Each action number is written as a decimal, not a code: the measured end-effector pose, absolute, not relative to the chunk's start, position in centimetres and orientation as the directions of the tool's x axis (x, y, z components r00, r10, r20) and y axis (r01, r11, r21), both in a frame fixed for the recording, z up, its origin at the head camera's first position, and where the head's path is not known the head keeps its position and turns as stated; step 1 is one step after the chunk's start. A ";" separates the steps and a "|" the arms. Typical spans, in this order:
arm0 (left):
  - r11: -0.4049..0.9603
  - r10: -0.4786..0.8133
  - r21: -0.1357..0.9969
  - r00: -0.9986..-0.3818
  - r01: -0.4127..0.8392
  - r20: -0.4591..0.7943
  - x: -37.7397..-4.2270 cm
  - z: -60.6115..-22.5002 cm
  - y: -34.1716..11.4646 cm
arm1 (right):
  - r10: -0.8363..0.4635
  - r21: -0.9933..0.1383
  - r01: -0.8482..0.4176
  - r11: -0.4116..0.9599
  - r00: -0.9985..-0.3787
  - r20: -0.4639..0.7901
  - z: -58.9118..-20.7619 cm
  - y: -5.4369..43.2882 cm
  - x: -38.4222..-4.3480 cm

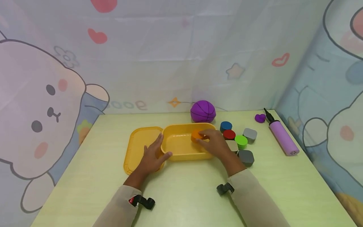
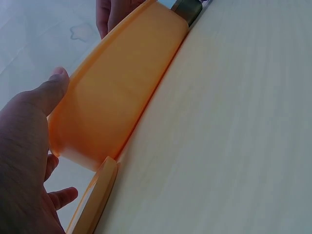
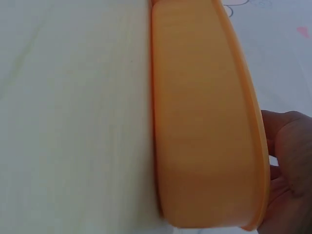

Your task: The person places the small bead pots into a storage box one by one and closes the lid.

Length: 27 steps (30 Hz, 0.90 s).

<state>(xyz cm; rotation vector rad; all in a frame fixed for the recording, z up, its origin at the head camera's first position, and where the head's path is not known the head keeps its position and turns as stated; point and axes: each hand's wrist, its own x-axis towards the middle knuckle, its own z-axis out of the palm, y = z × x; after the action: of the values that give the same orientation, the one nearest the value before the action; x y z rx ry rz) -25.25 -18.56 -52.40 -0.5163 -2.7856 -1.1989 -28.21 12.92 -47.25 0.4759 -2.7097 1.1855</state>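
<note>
A yellow rectangular container (image 1: 181, 156) stands on the table. My left hand (image 1: 151, 159) is at its left end, fingers extended along the end wall and the thumb by the near rim. In the left wrist view the thumb (image 2: 57, 85) lies against the upper edge of the container (image 2: 117, 83). With thumb and fingertips, my right hand (image 1: 214, 143) pinches an orange round block (image 1: 195, 135) inside the container, toward its right end. The right wrist view has the container wall (image 3: 204, 122) hiding the block, with part of the right hand (image 3: 292, 161) beyond the rim.
A yellow lid (image 1: 136, 151) lies left of the container. To the right are blue (image 1: 226, 126), red (image 1: 229, 135), green (image 1: 241, 142), beige (image 1: 232, 145) and grey blocks (image 1: 246, 157). Behind stands a purple ball (image 1: 203, 112); a purple pump (image 1: 283, 138) and heart-shaped piece (image 1: 260, 118) lie far right.
</note>
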 end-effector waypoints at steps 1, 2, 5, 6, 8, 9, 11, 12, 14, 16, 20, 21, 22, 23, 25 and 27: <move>0.638 0.277 0.697 -0.942 0.327 0.189 -25.3 -52.3 -18.6 | -0.234 -0.694 -0.318 0.647 -0.948 0.215 -47.2 12.7 -28.4; 0.636 0.276 0.700 -0.943 0.326 0.188 -25.2 -52.2 -18.6 | -0.243 -0.697 -0.301 0.651 -0.952 0.185 -47.1 12.4 -28.6; 0.627 0.277 0.709 -0.943 0.324 0.186 -25.1 -51.8 -18.6 | -0.266 -0.690 -0.285 0.666 -0.954 0.138 -46.8 11.7 -29.1; 0.626 0.278 0.710 -0.943 0.324 0.185 -25.0 -51.7 -18.6 | -0.272 -0.682 -0.287 0.672 -0.953 0.133 -46.8 11.4 -29.3; 0.629 0.280 0.707 -0.942 0.324 0.183 -25.0 -51.6 -18.6 | -0.274 -0.670 -0.286 0.685 -0.953 0.127 -46.7 10.8 -29.6; 0.631 0.281 0.705 -0.942 0.325 0.183 -25.0 -51.6 -18.5 | -0.273 -0.673 -0.285 0.683 -0.954 0.127 -46.6 10.5 -29.7; 0.633 0.278 0.703 -0.943 0.325 0.185 -25.0 -51.6 -18.5 | -0.268 -0.679 -0.282 0.678 -0.955 0.128 -46.7 9.8 -30.0; 0.631 0.276 0.706 -0.943 0.323 0.185 -25.0 -51.7 -18.5 | -0.266 -0.688 -0.280 0.670 -0.955 0.129 -46.7 9.4 -30.0; 0.632 0.273 0.707 -0.945 0.319 0.182 -25.0 -51.8 -18.4 | -0.261 -0.710 -0.273 0.649 -0.957 0.130 -46.8 8.7 -30.1; 0.636 0.271 0.705 -0.946 0.313 0.175 -25.0 -51.9 -18.4 | -0.262 -0.727 -0.274 0.630 -0.956 0.132 -46.9 8.1 -30.1; 0.642 0.267 0.701 -0.948 0.310 0.175 -24.9 -51.8 -18.5 | -0.278 -0.736 -0.299 0.607 -0.948 0.156 -47.2 6.9 -30.3; 0.643 0.266 0.699 -0.947 0.312 0.178 -24.9 -51.8 -18.5 | -0.279 -0.738 -0.301 0.603 -0.947 0.158 -47.2 6.7 -30.3; 0.641 0.266 0.700 -0.947 0.315 0.182 -24.9 -51.7 -18.6 | -0.279 -0.739 -0.303 0.602 -0.947 0.161 -47.3 6.5 -30.4; 0.638 0.267 0.701 -0.946 0.318 0.185 -24.9 -51.7 -18.6 | -0.279 -0.739 -0.303 0.601 -0.947 0.161 -47.3 6.3 -30.5; 0.631 0.273 0.706 -0.944 0.322 0.187 -24.9 -51.6 -18.5 | -0.277 -0.738 -0.298 0.605 -0.948 0.155 -47.4 6.0 -30.7; 0.635 0.276 0.702 -0.943 0.324 0.186 -25.0 -51.7 -18.6 | -0.284 -0.732 -0.299 0.612 -0.947 0.149 -47.5 5.6 -30.9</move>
<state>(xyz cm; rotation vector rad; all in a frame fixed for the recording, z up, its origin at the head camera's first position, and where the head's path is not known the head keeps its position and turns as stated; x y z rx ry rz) -24.97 -18.56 -51.72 -0.5123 -2.7848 -1.2140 -30.94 5.60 -47.54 0.5068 -2.8044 1.2791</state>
